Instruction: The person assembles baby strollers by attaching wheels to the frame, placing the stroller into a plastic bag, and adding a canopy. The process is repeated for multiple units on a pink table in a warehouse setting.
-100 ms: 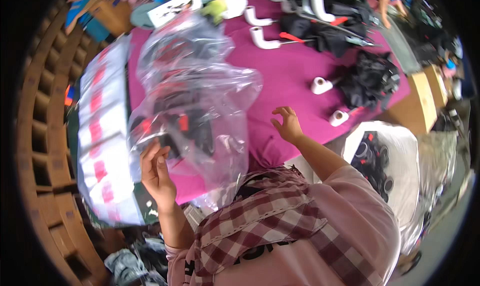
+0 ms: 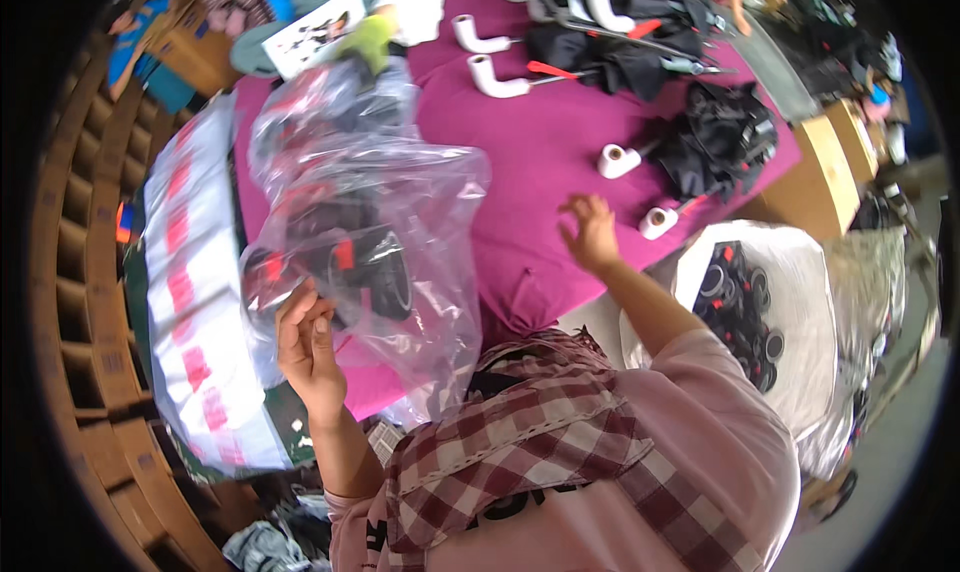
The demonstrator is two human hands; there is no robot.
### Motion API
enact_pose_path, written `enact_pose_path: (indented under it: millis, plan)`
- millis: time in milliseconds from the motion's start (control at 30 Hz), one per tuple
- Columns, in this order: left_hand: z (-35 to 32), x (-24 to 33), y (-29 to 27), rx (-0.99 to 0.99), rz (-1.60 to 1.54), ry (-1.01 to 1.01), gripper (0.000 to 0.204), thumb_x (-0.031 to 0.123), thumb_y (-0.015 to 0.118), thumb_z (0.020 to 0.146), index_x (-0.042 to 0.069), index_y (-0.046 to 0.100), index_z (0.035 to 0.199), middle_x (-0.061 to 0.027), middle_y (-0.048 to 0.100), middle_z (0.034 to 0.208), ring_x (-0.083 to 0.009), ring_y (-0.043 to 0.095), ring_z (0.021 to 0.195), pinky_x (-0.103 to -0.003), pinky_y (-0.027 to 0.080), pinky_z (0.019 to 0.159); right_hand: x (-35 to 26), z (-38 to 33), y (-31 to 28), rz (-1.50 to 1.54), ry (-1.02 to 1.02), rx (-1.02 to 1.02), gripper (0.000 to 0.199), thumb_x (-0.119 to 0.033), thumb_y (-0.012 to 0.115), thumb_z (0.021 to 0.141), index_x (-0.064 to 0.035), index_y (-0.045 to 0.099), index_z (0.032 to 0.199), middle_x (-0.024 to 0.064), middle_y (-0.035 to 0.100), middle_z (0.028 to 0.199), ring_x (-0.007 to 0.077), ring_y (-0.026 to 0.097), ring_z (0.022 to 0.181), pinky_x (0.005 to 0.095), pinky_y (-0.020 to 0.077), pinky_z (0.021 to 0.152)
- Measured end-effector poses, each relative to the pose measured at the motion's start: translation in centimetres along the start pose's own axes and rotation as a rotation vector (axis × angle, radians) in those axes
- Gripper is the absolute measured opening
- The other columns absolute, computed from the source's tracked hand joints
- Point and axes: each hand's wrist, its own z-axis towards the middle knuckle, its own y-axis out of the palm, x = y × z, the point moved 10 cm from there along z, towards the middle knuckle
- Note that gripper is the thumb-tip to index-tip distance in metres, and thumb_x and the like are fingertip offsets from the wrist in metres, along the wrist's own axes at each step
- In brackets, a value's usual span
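Note:
My left hand point(image 2: 312, 357) is beside the near left edge of a large clear plastic bag point(image 2: 440, 242), its fingers slightly bent and the thumb apart. I cannot make out whether the fingertips touch the film. Dark things with red patches point(image 2: 345, 255) show through the bag. Over the magenta cloth point(image 2: 510, 192) reaches my right hand point(image 2: 592, 234), empty, a little blurred, fingers apart. Nearest to it are two white rolled handles point(image 2: 660, 222) at the end of a black folded bundle point(image 2: 722, 142), which look like umbrella handles.
More white curved handles point(image 2: 500, 80) and black fabric lie at the far side. A lime-green glove point(image 2: 370, 44) is at the bag's far end. White wrapped stacks with red marks point(image 2: 190, 302) line the left. A white sack point(image 2: 800, 312) of black parts stands right, near cardboard boxes point(image 2: 825, 167).
The view has shifted, so the table sits further left. My right hand has moved rightward over the cloth, closer to the white handles. The left hand stays by the clear bag.

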Motion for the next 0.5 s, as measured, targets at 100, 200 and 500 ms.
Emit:
enact_pose_path:
  millis: [100, 200, 500]
  plan:
    - [1.1, 0.2, 2.5, -0.131, -0.033, 0.066, 0.029, -0.001, 0.049, 0.1, 0.0, 0.06, 0.126, -0.0149, 0.051, 0.141, -0.0197, 0.06, 0.114, -0.033, 0.05, 0.096, 9.1, 1.1, -8.1, -0.222, 0.242, 0.207, 0.023, -0.026, 0.072, 0.081, -0.0171, 0.07, 0.102, 0.0086, 0.062, 0.119, 0.0326, 0.054, 0.118, 0.0494, 0.0436, 0.098]
    - [1.2, 0.3, 3.4, -0.146, -0.038, 0.031, 0.028, -0.002, 0.049, 0.1, 0.0, 0.06, 0.126, -0.0156, 0.05, 0.142, -0.0199, 0.06, 0.114, -0.033, 0.05, 0.095, 20.4, -1.2, -7.6, -0.103, 0.398, 0.136, 0.02, -0.029, 0.072, 0.081, -0.0094, 0.072, 0.084, 0.0072, 0.071, 0.09, 0.0287, 0.067, 0.09, 0.0421, 0.0525, 0.079]
    - [-4.0, 0.1, -1.1, -0.07, 0.152, -0.019, 0.03, -0.003, 0.052, 0.097, -0.002, 0.059, 0.127, -0.0169, 0.05, 0.142, -0.0196, 0.065, 0.102, -0.032, 0.053, 0.091, 27.1, -4.2, -0.3, 0.165, 0.968, 0.035, 0.044, -0.052, 0.067, 0.078, -0.011, 0.08, 0.087, 0.011, 0.076, 0.085, 0.0275, 0.073, 0.092, 0.0387, 0.0539, 0.088]
